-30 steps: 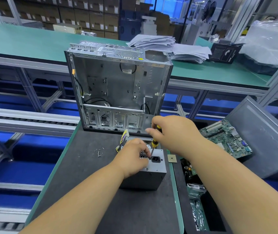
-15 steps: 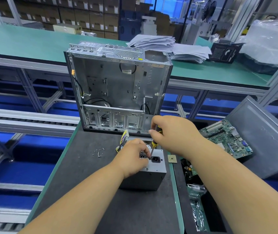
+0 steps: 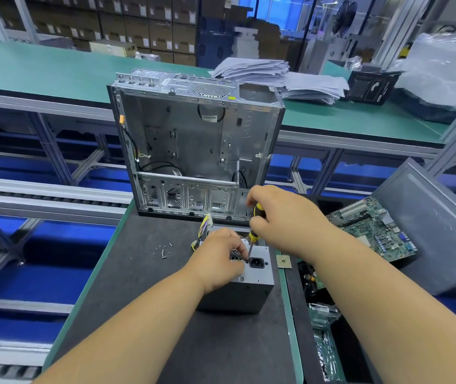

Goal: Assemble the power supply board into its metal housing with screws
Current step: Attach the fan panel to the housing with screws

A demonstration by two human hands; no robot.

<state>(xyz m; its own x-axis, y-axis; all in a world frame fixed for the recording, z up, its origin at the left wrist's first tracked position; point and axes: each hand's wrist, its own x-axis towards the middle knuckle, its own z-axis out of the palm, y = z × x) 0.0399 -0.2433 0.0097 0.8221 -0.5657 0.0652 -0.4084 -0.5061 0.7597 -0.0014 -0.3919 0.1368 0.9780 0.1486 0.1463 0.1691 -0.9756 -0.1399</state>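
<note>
1. The right hand [image 3: 285, 217] has its fingers [image 3: 257, 225] curled round the yellow-and-black handle of a screwdriver [image 3: 255, 231], whose shaft slants down to a tip on the top face of the power supply [image 3: 251, 284], just left of the black mains socket [image 3: 257, 263].
2. The left hand [image 3: 218, 259] rests on the power supply; its fingers [image 3: 239, 249] are bent and pinched together right at the screwdriver tip. Whether they hold a screw cannot be told.
3. The power supply sits on the dark bench [image 3: 149, 306] under both hands, its coloured wires [image 3: 204, 227] trailing from the far side.
4. Left of the fingers, a few loose screws [image 3: 163, 250] lie on the bench.
5. Just right of them lies a small square chip [image 3: 283, 262].
6. Beyond the hands, the open metal housing [image 3: 193, 145] stands upright.
7. Farther right, a green circuit board [image 3: 373, 228] leans against a grey panel [image 3: 426, 225].
</note>
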